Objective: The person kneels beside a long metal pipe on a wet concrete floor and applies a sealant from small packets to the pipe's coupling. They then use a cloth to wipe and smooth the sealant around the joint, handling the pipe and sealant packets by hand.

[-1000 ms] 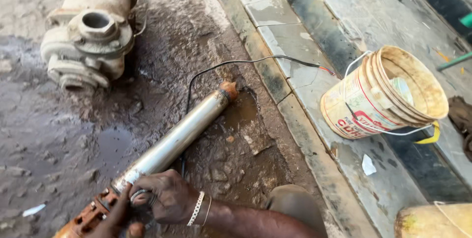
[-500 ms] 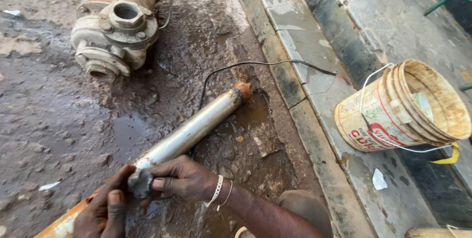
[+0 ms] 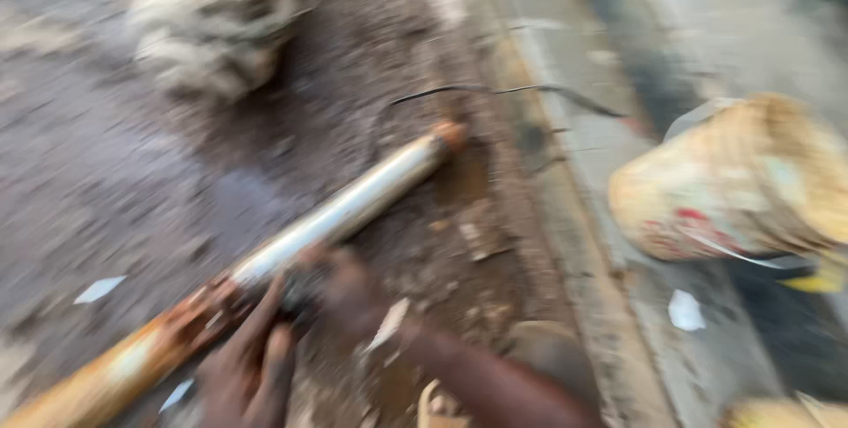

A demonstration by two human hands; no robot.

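Gripping close to the joint is what this step wants, I judge: both hands tight by the seam where the steel tube (image 3: pixel 353 207) meets the rusty section (image 3: pixel 115 366), so any twist goes into the joint and not along the length. The right-hand fingers (image 3: pixel 340 282) are curled over the tube at that seam, closed on it as far as the blur lets me tell. The left hand (image 3: pixel 247 366) lies just below, its fingers stretched along the rusty part and touching it; whether they wrap it I cannot tell. The tube lies slantwise on the wet, muddy ground (image 3: pixel 106 189), its capped end (image 3: pixel 449 135) pointing up and right. Beyond that end a black cable (image 3: pixel 495 90) trails off. A pump body (image 3: pixel 212 22) sits at the upper left, a bucket (image 3: pixel 733 181) well apart at right.
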